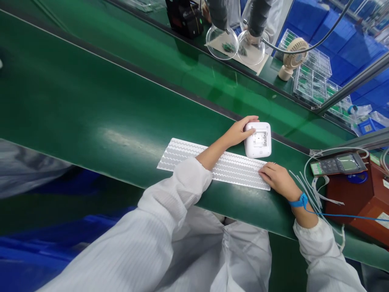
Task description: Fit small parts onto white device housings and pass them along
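Right of frame centre, the left hand [241, 131] clasps the white device [259, 142], likely steadying it, while the right hand [278, 178] touches the striped sheet [238, 170], grip unclear.

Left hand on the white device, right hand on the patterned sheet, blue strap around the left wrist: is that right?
Not quite: the head view shows the blue strap around the right wrist. Left hand on the white device and right hand on the patterned sheet stand.
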### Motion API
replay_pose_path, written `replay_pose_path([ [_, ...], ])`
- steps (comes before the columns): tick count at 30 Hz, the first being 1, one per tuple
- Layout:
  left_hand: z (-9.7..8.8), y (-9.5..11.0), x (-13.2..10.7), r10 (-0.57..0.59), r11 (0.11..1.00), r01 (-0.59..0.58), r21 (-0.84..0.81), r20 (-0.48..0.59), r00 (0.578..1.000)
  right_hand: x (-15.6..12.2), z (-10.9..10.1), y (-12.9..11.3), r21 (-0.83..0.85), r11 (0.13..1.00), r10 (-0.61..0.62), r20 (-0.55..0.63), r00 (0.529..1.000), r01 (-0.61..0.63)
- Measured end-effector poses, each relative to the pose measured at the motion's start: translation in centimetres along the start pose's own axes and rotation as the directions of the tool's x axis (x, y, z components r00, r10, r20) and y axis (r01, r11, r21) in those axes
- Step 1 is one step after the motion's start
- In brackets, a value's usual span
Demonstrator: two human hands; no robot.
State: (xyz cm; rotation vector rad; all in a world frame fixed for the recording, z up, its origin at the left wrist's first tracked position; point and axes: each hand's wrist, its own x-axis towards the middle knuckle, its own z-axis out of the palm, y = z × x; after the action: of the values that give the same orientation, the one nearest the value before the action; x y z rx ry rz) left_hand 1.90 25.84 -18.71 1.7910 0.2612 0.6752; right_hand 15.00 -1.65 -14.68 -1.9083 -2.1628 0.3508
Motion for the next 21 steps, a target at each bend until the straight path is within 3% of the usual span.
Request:
replay_pose_path([
  [6, 0.1, -0.1, 0.2, 0.018, 1.000, -0.018, 0.008, -0.024, 1.000, 0.5, -0.5, -0.6, -0.170, 0.984, -0.031, 0.089, 0.996, 0.046],
  [10, 0.1, 0.0, 0.3, 0.016, 1.000, -0.016, 0.004, -0.022, 1.000, 1.2, -1.3, -1.3, -0.308, 0.948, -0.018, 0.202, 0.979, 0.081],
  [16, 0.2, 0.2, 0.4, 0.008, 1.000, -0.008, 0.001, -0.033, 0.999, 2.3, -2.3, -2.9, -0.385, 0.919, 0.052, 0.322, 0.945, 0.081],
  [21, 0.3, 0.2, 0.5, 0.008, 1.000, -0.008, -0.011, -0.034, 0.999, 1.8, -1.5, -3.6, -0.510, 0.859, 0.141, 0.307, 0.941, 0.038],
])
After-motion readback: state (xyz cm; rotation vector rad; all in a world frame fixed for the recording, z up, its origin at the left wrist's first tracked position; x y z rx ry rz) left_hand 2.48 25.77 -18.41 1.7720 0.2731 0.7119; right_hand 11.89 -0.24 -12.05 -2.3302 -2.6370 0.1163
